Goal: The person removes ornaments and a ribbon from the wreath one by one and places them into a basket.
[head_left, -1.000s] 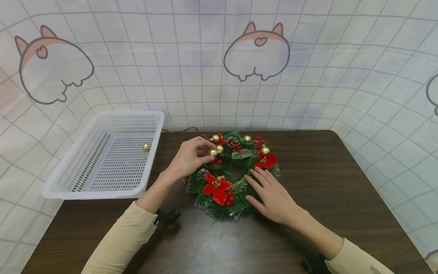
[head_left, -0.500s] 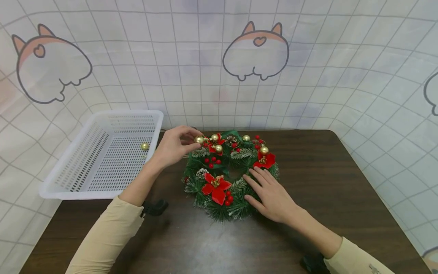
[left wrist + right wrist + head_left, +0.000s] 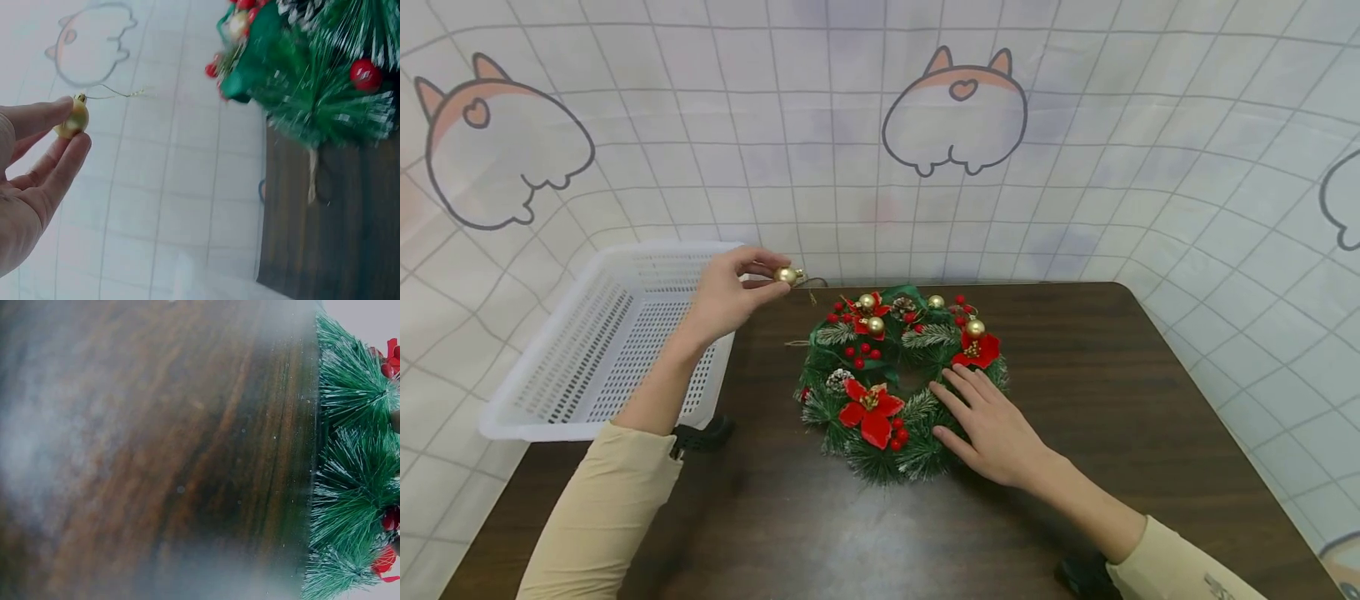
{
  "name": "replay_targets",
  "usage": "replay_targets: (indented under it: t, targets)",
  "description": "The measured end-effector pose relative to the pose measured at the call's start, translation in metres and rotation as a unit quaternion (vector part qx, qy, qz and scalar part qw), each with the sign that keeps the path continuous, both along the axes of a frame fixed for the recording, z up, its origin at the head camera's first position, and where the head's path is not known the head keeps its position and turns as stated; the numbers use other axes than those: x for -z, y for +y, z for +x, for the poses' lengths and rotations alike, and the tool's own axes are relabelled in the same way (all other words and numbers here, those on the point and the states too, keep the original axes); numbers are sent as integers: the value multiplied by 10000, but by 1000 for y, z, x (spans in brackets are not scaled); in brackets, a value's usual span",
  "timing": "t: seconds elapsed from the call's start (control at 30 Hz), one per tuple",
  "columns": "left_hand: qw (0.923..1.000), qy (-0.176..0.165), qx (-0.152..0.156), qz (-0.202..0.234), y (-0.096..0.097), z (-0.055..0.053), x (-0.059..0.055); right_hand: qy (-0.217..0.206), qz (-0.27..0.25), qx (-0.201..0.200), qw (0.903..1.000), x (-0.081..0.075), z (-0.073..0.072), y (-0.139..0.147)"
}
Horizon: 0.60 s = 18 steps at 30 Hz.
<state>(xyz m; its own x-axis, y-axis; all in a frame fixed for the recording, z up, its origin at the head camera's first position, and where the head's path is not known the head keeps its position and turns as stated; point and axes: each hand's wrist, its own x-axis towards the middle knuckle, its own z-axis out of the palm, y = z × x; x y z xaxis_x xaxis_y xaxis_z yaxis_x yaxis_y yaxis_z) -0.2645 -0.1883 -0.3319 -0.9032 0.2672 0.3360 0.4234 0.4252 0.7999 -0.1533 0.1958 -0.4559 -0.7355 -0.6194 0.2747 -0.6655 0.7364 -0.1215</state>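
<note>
My left hand point(image 3: 730, 287) pinches a small gold bauble point(image 3: 787, 276) between thumb and fingers, raised near the basket's right rim. In the left wrist view a thin gold loop of string trails from the cap of this bauble point(image 3: 74, 120). The green wreath point(image 3: 880, 467) lies on the table, trimmed with red poinsettias, red berries, pinecones and several gold baubles. My right hand point(image 3: 992, 429) rests on the wreath's right front side, its fingers extended over the needles. Only a few wreath branches point(image 3: 356, 487) show at the edge of the right wrist view.
A white perforated plastic basket point(image 3: 512, 421) stands at the left, partly behind my left arm. The dark wooden table point(image 3: 1112, 375) ends at a white gridded curtain point(image 3: 820, 167) with cartoon drawings. A bit of twine point(image 3: 796, 343) sticks out from the wreath's left side.
My left hand has carried the gold bauble leftward and up, from over the wreath to near the basket. My right hand has stayed on the wreath.
</note>
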Motion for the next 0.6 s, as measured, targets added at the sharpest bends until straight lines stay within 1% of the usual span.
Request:
replay_targets:
  t: [0.1, 0.27, 0.47, 0.6]
  targets:
    - [9998, -34, -202, 16, -11, -4, -4, 29, -4, -5, 10000, 0, 0, 0]
    - [9983, -176, -550, 2, -28, -8, -9, 95, -3, -31, 9999, 0, -1, 0]
    - [9966, -342, -745, 2, -47, -10, -12, 101, -11, -37, 9999, 1, -1, 0]
    - [9951, -472, -867, 23, -62, -13, -11, 96, -16, -35, 9999, 2, -1, 0]
